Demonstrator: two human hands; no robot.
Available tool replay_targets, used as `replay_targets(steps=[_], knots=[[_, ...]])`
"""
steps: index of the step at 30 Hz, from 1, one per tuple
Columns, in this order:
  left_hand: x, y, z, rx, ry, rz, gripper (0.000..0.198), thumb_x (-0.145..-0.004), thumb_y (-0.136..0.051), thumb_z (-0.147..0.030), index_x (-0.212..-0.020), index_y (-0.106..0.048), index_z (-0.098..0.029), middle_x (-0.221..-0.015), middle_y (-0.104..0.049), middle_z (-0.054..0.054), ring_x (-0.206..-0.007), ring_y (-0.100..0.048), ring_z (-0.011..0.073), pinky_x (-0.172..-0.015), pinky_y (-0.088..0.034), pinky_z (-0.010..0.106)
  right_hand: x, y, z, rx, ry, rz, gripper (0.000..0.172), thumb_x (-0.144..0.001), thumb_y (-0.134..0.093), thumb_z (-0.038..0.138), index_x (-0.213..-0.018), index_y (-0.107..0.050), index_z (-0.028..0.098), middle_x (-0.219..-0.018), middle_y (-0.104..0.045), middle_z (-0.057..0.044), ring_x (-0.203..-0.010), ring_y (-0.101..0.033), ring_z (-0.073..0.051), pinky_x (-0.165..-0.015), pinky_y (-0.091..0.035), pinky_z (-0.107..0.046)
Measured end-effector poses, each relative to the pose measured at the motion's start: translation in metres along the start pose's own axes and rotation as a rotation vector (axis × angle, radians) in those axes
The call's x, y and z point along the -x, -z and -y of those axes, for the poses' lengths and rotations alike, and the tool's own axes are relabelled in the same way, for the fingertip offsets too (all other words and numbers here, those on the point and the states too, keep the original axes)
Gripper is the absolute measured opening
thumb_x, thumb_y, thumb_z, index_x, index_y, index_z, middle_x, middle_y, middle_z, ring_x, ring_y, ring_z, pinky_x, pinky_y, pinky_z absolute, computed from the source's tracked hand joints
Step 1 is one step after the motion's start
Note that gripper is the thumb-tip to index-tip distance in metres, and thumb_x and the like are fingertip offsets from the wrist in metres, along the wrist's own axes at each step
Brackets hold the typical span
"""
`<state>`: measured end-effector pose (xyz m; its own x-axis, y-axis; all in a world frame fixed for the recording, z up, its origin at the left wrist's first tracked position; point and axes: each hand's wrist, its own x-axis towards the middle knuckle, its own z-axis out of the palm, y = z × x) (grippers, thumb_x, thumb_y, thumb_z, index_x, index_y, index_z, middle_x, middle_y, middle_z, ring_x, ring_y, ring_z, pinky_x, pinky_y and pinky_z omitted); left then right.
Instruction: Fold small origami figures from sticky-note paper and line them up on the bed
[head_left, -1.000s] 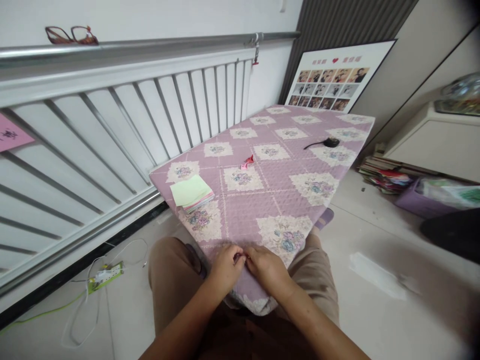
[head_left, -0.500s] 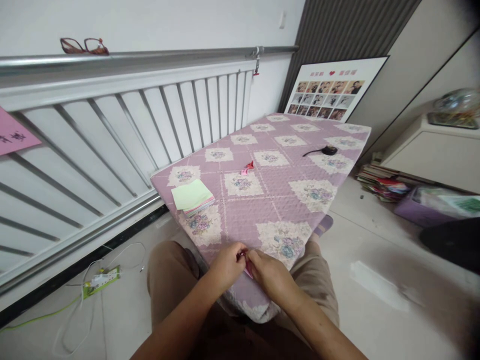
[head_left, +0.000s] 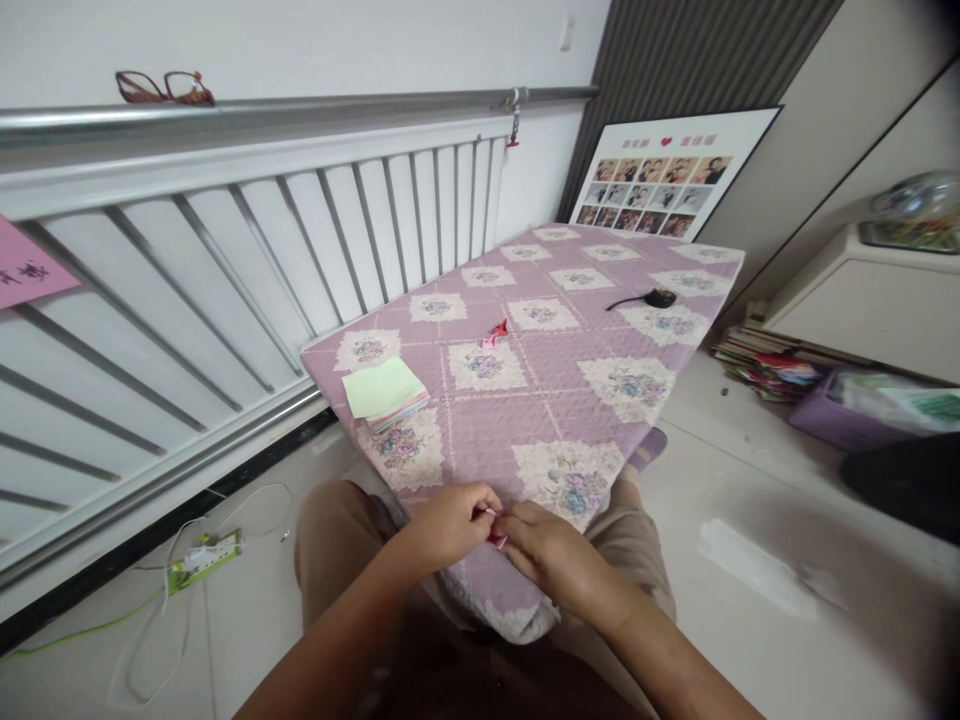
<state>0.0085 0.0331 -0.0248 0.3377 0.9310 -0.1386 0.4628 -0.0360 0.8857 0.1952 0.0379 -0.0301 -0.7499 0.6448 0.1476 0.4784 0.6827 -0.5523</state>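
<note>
Close to the near corner of the cloth-covered table point(head_left: 495, 450), my left hand point(head_left: 454, 525) pinches a small pink and red piece of folded paper point(head_left: 496, 540). From the other side my right hand point(head_left: 551, 555) grips the same paper, its fingers covering most of it. How the paper is folded cannot be made out. Farther in lies a small pink and red folded paper piece point(head_left: 495, 335). To the left rests a stack of coloured paper sheets point(head_left: 386, 390), pale green on top.
A black object with a thin tail point(head_left: 660, 298) lies toward the table's far right. A white radiator point(head_left: 300, 250) runs along the left, with glasses point(head_left: 165, 88) on the pipe above. A power strip point(head_left: 206, 562) with cables is on the floor. A photo board point(head_left: 667, 180) leans behind the table.
My right hand has turned and its fingers now lie flatter across the paper. More of the red side shows between my hands. The things on the table stay put.
</note>
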Motion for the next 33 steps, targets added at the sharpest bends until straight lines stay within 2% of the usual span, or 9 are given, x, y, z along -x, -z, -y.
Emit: replay_targets(steps=[4, 8, 12, 15, 16, 19, 24, 29, 33], knots=[[0.005, -0.004, 0.008, 0.366, -0.003, -0.062, 0.024, -0.083, -0.056, -0.025, -0.105, -0.057, -0.015, -0.094, -0.067, 0.005, -0.084, -0.062, 0.0146, -0.078, -0.046, 0.026, 0.002, -0.002, 0.000, -0.206, -0.087, -0.095, 0.019, -0.093, -0.044, 0.027, -0.092, -0.062, 0.022, -0.088, -0.062, -0.005, -0.085, -0.058, -0.018, -0.077, -0.045, -0.029], [0.010, -0.017, 0.015, 0.536, 0.035, -0.089, 0.024, -0.078, -0.065, -0.030, -0.096, -0.059, -0.014, -0.087, -0.065, 0.004, -0.079, -0.060, 0.0133, -0.075, -0.045, 0.025, 0.002, -0.004, 0.004, -0.328, -0.199, -0.139, 0.019, -0.092, -0.046, 0.032, -0.086, -0.062, 0.022, -0.083, -0.062, -0.004, -0.081, -0.057, -0.018, -0.075, -0.045, -0.029], [0.014, -0.026, 0.009, 0.514, 0.125, -0.217, 0.018, -0.078, -0.062, -0.032, -0.083, -0.060, -0.015, -0.069, -0.059, -0.001, -0.064, -0.052, 0.0103, -0.063, -0.041, 0.022, 0.000, -0.008, 0.012, -0.432, -0.310, -0.226, 0.017, -0.090, -0.048, 0.033, -0.083, -0.059, 0.021, -0.079, -0.062, -0.002, -0.073, -0.056, -0.015, -0.069, -0.044, -0.027], [0.014, -0.027, 0.003, 0.472, 0.131, -0.274, 0.017, -0.078, -0.060, -0.033, -0.078, -0.059, -0.015, -0.066, -0.057, -0.002, -0.063, -0.051, 0.0107, -0.063, -0.040, 0.022, -0.001, -0.012, 0.016, -0.507, -0.401, -0.329, 0.010, -0.085, -0.053, 0.031, -0.087, -0.053, 0.022, -0.073, -0.059, 0.001, -0.066, -0.053, -0.014, -0.063, -0.042, -0.025], [0.014, -0.027, 0.002, 0.464, 0.132, -0.279, 0.018, -0.079, -0.059, -0.033, -0.077, -0.059, -0.015, -0.066, -0.057, -0.002, -0.063, -0.051, 0.0109, -0.062, -0.040, 0.022, -0.001, -0.013, 0.016, -0.548, -0.424, -0.356, 0.014, -0.084, -0.055, 0.032, -0.092, -0.052, 0.022, -0.071, -0.057, 0.002, -0.065, -0.053, -0.013, -0.062, -0.042, -0.024], [0.014, -0.028, 0.002, 0.430, 0.122, -0.276, 0.017, -0.079, -0.059, -0.033, -0.075, -0.058, -0.016, -0.067, -0.058, -0.002, -0.064, -0.051, 0.0112, -0.061, -0.039, 0.022, -0.002, -0.014, 0.013, -0.700, -0.450, -0.382, 0.027, -0.083, -0.058, 0.039, -0.102, -0.051, 0.021, -0.071, -0.056, 0.003, -0.067, -0.054, -0.014, -0.064, -0.043, -0.025], [0.015, -0.033, 0.008, 0.353, 0.116, -0.270, 0.011, -0.079, -0.057, -0.027, -0.080, -0.059, -0.016, -0.069, -0.056, -0.002, -0.065, -0.050, 0.0108, -0.060, -0.038, 0.021, -0.004, -0.013, 0.009, -0.826, -0.511, -0.359, 0.031, -0.082, -0.057, 0.049, -0.077, -0.058, 0.019, -0.067, -0.051, 0.002, -0.062, -0.047, -0.012, -0.058, -0.040, -0.023], [0.018, -0.039, 0.009, 0.390, 0.163, -0.180, 0.013, -0.080, -0.054, -0.025, -0.083, -0.060, -0.015, -0.069, -0.059, -0.001, -0.059, -0.052, 0.0107, -0.058, -0.041, 0.022, -0.007, -0.014, 0.007, -0.894, -0.569, -0.365, 0.033, -0.080, -0.059, 0.052, -0.075, -0.057, 0.019, -0.065, -0.050, 0.003, -0.057, -0.043, -0.010, -0.053, -0.036, -0.022], [0.019, -0.041, 0.006, 0.353, 0.197, -0.203, 0.012, -0.079, -0.052, -0.024, -0.075, -0.059, -0.015, -0.064, -0.061, -0.001, -0.055, -0.053, 0.0108, -0.056, -0.041, 0.022, -0.008, -0.016, 0.007, -0.917, -0.596, -0.347, 0.036, -0.077, -0.060, 0.055, -0.073, -0.057, 0.019, -0.064, -0.051, 0.003, -0.057, -0.043, -0.010, -0.053, -0.035, -0.023]])
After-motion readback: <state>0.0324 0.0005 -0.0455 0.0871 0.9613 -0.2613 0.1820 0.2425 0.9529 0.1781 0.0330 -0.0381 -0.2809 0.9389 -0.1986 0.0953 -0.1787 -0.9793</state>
